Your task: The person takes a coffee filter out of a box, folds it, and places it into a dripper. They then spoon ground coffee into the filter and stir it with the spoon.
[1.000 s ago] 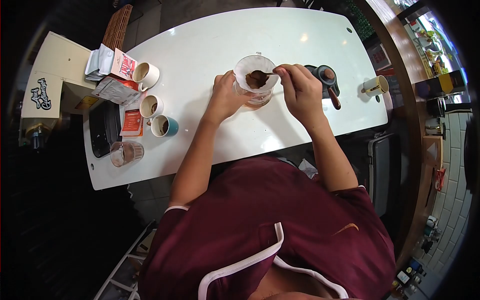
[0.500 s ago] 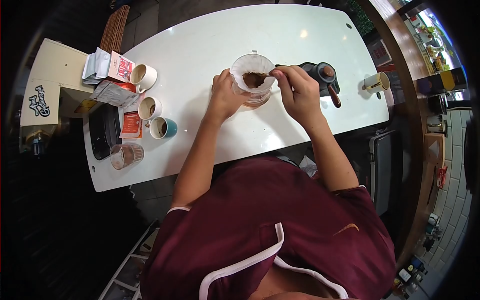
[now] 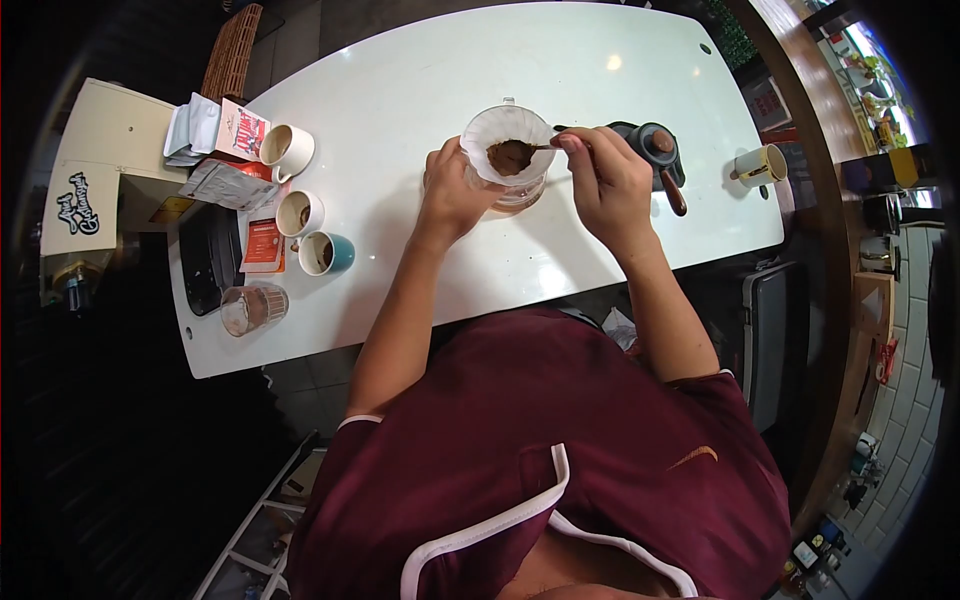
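Note:
A clear coffee dripper (image 3: 484, 122) lined with a white paper filter (image 3: 490, 133) stands on a glass server (image 3: 520, 202) on the white table. Dark coffee grounds (image 3: 509, 157) lie in the filter. My left hand (image 3: 452, 195) is wrapped around the left side of the dripper, some of its fingers hidden behind the glass. Above the right rim, my right hand (image 3: 612, 180) pinches a thin dark stirrer (image 3: 541, 148), whose far end reaches into the grounds; whether it is a spoon or a plain stick I cannot tell.
To the right stands a black kettle (image 3: 657, 143) with a wooden handle, and beyond it a cup (image 3: 760, 166). At left are a white mug (image 3: 292, 150), another mug (image 3: 305, 213), a teal cup (image 3: 341, 252), a ribbed glass (image 3: 262, 309) and coffee bags (image 3: 240, 130).
My right hand has shifted slightly right, and more of the stirrer shows over the grounds. The left hand keeps its place on the dripper.

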### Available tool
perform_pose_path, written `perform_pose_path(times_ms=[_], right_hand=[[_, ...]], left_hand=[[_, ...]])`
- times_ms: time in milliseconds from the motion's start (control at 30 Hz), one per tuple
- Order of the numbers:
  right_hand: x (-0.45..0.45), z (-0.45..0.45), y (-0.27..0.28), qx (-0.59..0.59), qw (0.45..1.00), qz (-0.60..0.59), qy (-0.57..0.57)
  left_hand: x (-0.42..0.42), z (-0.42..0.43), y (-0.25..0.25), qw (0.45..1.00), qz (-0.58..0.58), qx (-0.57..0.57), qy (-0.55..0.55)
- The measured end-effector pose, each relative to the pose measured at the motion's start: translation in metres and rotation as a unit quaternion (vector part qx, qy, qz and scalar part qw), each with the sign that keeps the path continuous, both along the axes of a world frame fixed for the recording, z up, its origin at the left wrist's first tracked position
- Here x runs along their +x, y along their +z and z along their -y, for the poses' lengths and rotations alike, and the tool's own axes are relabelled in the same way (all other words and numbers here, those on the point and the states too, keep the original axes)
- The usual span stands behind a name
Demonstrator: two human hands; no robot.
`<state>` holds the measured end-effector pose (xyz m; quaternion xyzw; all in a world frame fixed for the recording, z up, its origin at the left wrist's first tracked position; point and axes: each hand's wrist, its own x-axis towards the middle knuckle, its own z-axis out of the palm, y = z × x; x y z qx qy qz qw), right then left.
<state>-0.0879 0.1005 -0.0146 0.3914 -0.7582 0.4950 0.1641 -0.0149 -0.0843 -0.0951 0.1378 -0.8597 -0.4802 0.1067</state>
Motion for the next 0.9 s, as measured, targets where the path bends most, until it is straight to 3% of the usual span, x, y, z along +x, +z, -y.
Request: perform_pose_path(times_ms=[133,400,600,900], right_hand=[[0.002,-0.003,0.004,0.008,0.999,-0.022,0.035],[-0.004,0.004,-0.002,-0.005,0.998,-0.064,-0.001],[-0.001,0.004,-0.002,-0.03,0.999,-0.012,-0.006],[-0.003,0.002,-0.001,-0.03,0.999,-0.032,-0.001]], left_hand=[[0.002,-0.001,0.004,1.0,-0.002,-0.021,-0.011],[0.001,0.0,-0.002,1.0,-0.009,-0.03,0.0],[0.0,0.0,-0.002,1.0,-0.013,-0.004,-0.004],[-0.001,0.001,-0.004,1.0,-0.014,0.001,-0.016]])
